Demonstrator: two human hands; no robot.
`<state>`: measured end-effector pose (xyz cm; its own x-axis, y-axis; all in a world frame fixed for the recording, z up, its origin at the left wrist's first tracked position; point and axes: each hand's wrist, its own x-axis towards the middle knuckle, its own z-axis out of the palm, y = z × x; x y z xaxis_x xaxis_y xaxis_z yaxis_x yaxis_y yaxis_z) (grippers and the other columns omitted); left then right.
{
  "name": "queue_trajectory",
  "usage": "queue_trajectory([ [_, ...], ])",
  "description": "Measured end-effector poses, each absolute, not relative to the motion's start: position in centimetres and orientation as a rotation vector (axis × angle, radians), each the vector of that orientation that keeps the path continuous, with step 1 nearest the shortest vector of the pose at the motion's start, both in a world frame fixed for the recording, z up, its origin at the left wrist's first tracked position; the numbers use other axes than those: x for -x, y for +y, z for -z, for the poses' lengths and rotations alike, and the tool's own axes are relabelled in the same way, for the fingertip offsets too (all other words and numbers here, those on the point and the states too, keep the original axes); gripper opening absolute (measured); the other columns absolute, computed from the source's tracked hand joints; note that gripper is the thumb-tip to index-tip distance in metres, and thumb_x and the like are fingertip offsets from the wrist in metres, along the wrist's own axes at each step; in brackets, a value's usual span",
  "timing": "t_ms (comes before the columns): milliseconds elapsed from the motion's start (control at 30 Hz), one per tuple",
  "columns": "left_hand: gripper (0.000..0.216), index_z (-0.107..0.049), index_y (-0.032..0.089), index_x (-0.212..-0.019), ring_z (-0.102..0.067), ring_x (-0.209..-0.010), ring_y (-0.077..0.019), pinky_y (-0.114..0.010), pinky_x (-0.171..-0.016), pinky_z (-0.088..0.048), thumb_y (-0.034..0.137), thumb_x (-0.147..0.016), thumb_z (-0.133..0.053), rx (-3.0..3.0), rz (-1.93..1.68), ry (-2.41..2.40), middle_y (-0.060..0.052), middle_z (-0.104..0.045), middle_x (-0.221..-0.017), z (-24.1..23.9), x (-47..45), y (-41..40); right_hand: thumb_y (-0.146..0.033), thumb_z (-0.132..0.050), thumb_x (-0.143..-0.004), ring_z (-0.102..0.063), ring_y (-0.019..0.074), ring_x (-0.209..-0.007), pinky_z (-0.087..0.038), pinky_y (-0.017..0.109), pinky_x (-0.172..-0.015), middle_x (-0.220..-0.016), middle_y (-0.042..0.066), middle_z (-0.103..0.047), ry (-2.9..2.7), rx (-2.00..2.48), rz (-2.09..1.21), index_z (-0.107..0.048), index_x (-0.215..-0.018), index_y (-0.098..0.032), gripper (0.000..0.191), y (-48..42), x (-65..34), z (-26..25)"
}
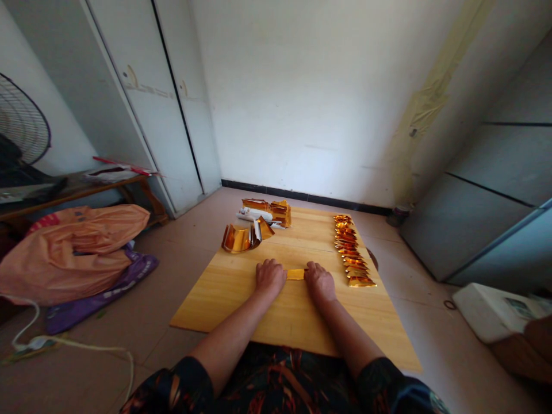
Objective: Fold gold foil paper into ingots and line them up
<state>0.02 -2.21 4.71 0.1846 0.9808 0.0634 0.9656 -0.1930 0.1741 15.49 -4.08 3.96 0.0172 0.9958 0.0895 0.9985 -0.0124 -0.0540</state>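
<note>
A small strip of folded gold foil paper (295, 274) lies level on the middle of the wooden board (228, 299). My left hand (270, 276) closes on its left end, fingers curled, and my right hand (319, 280) closes on the right end. Both palms rest low over the wood, and they hide the strip's ends. Along the board's right side runs a row of several folded gold foil pieces (356, 259). Curved gold foil sheets (238, 237) stand at the far left, in front of a gold foil bundle (281, 213) and a white wrapper (255, 215).
Left of the board, an orange cloth bag (77, 241) and a purple bag (103, 293) lie on the floor near a white cable (95, 348). A white box (495, 313) stands at the right. A grey cabinet (487, 190) and the wall (310, 103) bound the far side.
</note>
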Motion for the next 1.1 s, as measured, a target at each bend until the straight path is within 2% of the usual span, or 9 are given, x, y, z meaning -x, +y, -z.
queue_trajectory([
  [133,0.026,-0.068,0.017,-0.088,-0.052,-0.098,-0.0247,-0.039,-0.081,-0.036,0.029,-0.087,-0.045,-2.339,-0.234,1.961,-0.011,-0.064,-0.097,-4.5,-0.2,-2.4,-0.023,-0.04,-0.094,-0.059,0.0145,-0.081,-0.034,0.024,-0.065,-0.09,0.006,-0.063,-2.154,2.157,0.054,-0.055,-0.097,-0.019,0.016,-3.9,-15.8,-3.9],
  [300,0.019,-0.059,0.018,-0.1,-0.049,-0.099,-0.026,-0.039,-0.081,-0.035,0.028,-0.088,-0.048,-2.414,-0.361,1.981,-0.01,-0.06,-0.098,-4.2,-0.1,-2.8,-0.027,-0.044,-0.094,-0.053,0.0175,-0.09,-0.036,0.025,-0.069,-0.097,0.007,-0.059,-2.265,1.995,0.151,-0.058,-0.095,-0.021,0.016,-3.9,-15.8,-3.6],
  [467,0.019,-0.06,0.02,-0.092,-0.047,-0.096,-0.0232,-0.037,-0.081,-0.034,0.022,-0.093,-0.041,-2.723,-0.405,1.661,-0.008,-0.058,-0.095,-3.7,-0.1,-2.5,-0.022,-0.049,-0.091,-0.051,0.0175,-0.092,-0.036,0.025,-0.073,-0.097,0.005,-0.06,-2.492,1.756,0.094,-0.062,-0.091,-0.021,0.013,-3.8,-16.0,-4.2],
  [667,0.021,-0.064,0.02,-0.085,-0.05,-0.088,-0.0189,-0.031,-0.075,-0.036,0.022,-0.091,-0.045,-2.826,-0.291,1.338,-0.005,-0.059,-0.086,-3.4,0.7,-1.5,-0.014,-0.049,-0.088,-0.054,0.0145,-0.088,-0.036,0.023,-0.072,-0.092,0.003,-0.064,-2.431,1.782,-0.083,-0.066,-0.086,-0.021,0.018,-3.3,-16.8,-4.6],
  [800,0.022,-0.065,0.021,-0.087,-0.052,-0.084,-0.0176,-0.031,-0.075,-0.036,0.02,-0.091,-0.044,-2.887,-0.35,1.206,-0.004,-0.061,-0.083,-3.6,2.3,-2.1,-0.014,-0.047,-0.086,-0.055,0.0146,-0.09,-0.035,0.024,-0.071,-0.094,0.003,-0.065,-2.322,1.861,-0.119,-0.068,-0.084,-0.023,0.023,-3.8,-16.8,-4.5],
  [967,0.02,-0.065,0.02,-0.089,-0.055,-0.082,-0.0168,-0.034,-0.084,-0.034,0.016,-0.088,-0.045,-2.926,-0.415,1.121,-0.005,-0.063,-0.081,-3.9,3.5,-3.3,-0.028,-0.05,-0.085,-0.054,0.0177,-0.091,-0.034,0.027,-0.071,-0.093,0.004,-0.063,-2.11,2.028,-0.085,-0.066,-0.08,-0.021,0.018,-4.6,-15.5,-4.5],
  [1100,0.02,-0.064,0.019,-0.088,-0.056,-0.082,-0.0178,-0.036,-0.087,-0.034,0.016,-0.088,-0.044,-2.929,-0.44,1.16,-0.005,-0.063,-0.081,-3.7,3.3,-3.8,-0.047,-0.057,-0.079,-0.052,0.0221,-0.094,-0.035,0.031,-0.074,-0.094,0.007,-0.062,-1.955,2.144,-0.053,-0.062,-0.084,-0.02,0.028,-4.8,-14.0,-4.4],
])
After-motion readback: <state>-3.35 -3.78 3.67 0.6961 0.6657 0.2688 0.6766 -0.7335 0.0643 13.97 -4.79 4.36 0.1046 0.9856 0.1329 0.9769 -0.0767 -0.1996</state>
